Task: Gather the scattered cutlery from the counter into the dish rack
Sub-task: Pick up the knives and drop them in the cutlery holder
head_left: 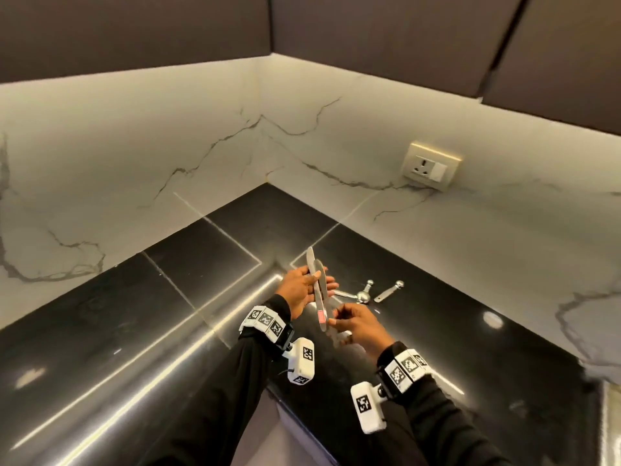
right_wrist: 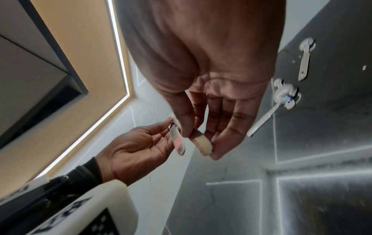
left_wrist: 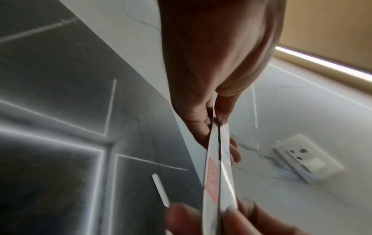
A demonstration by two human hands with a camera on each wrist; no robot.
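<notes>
My left hand (head_left: 311, 285) holds two long flat steel cutlery pieces (head_left: 317, 280) above the black counter (head_left: 168, 297), their tips pointing at the corner. One piece carries a red sticker (head_left: 321, 316) near its handle end. My right hand (head_left: 339, 322) pinches the handle end of a steel piece (right_wrist: 202, 143) between thumb and fingers, right beside the stickered piece (right_wrist: 179, 143) in the left hand (right_wrist: 141, 146). Two small round-bowled spoons (head_left: 364, 294) (head_left: 389, 291) lie on the counter just beyond the hands. The dish rack is out of view.
White marble backsplash walls meet in a corner behind the counter. A wall socket (head_left: 431, 166) sits on the right wall. Dark cabinets hang overhead. A shiny metal edge (head_left: 610, 418) shows at the far right border.
</notes>
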